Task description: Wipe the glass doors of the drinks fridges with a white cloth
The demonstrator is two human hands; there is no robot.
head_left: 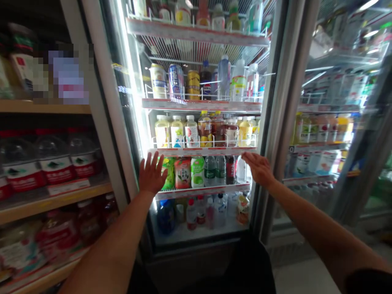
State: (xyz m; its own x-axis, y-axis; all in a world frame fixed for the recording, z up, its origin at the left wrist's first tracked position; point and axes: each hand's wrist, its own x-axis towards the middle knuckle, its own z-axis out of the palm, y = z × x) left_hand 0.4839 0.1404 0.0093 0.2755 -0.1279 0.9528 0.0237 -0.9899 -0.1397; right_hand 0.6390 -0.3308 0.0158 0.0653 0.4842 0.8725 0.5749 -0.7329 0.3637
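I face an open drinks fridge [196, 106] lit from inside. My left hand [151, 173] is raised with fingers spread, palm toward the left end of the shelf that holds green and red bottles [196, 171]; it holds nothing. My right hand [259, 167] reaches to the right end of the same level, fingers extended at the red-edged shelf rail [214, 151], near the door frame [272, 134]. It grips no bottle. Above are rows of yellow juice bottles [177, 130] and cans [176, 81].
Wooden shelves at the left carry large water jugs [55, 159] with red labels and packaged goods below. A second glass-door fridge [330, 122] stands at the right, shut, with drinks inside. Small bottles [202, 212] fill the bottom shelf.
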